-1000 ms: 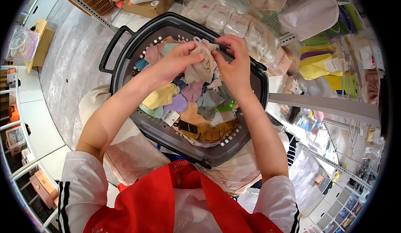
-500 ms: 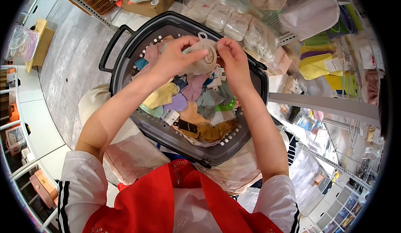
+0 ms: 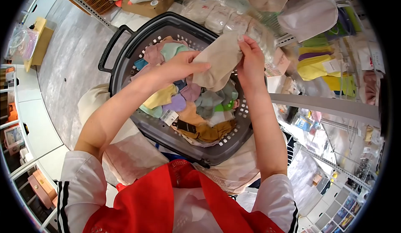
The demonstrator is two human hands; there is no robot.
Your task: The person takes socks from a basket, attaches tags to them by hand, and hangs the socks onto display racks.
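Observation:
A beige sock [image 3: 219, 61] is stretched out above the basket, held at both ends. My left hand [image 3: 186, 67] pinches its left edge between thumb and fingers. At the upper right end, my right hand [image 3: 251, 54] grips it with closed fingertips. Below lies the dark grey plastic basket [image 3: 144, 122], resting across my lap, with perforated walls and a black handle. Inside it are several small socks and cloth pieces, among them a yellow one [image 3: 161, 97], a lilac one [image 3: 175, 102] and a brown one [image 3: 215, 131]. A white tag [image 3: 169, 117] lies among them.
Clear-wrapped white packs [image 3: 219, 17] line the shelf beyond the basket. On the right, yellow socks [image 3: 315, 67] hang on a rack, with a grey shelf edge [image 3: 330, 103] below. A cardboard box [image 3: 150, 3] bearing soft toys stands at the back left.
The beige sock was bunched up with a small hanger loop showing; now it is spread out flat. My right hand has moved right, pulling its end away from my left hand.

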